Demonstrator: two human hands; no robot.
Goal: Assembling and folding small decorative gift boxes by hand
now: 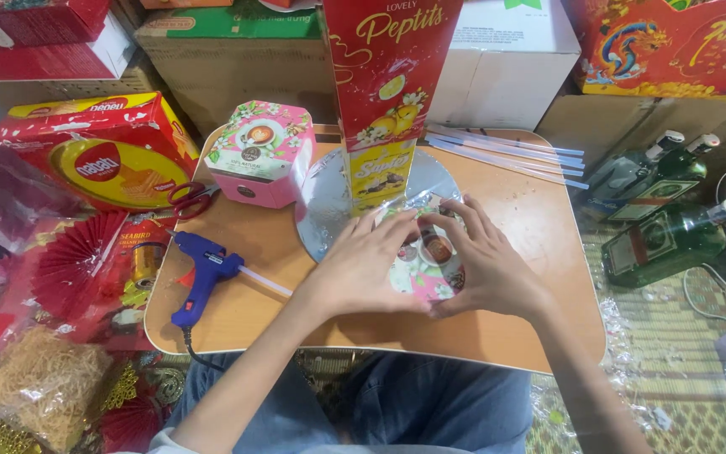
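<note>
We cup our left hand (361, 271) and right hand (487, 262) around the pink floral tin (427, 271), fingers pressed against it, just in front of the silver round board (329, 206).

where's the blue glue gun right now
In the head view, the blue plastic glue gun lies on the wooden lap table's left side, beside the left hand.

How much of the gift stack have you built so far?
Done: the tall red box stands on the silver round board. In hand: the left hand and right hand press a pink floral tin at its foot. Left: a second pink tin sits apart.
</note>
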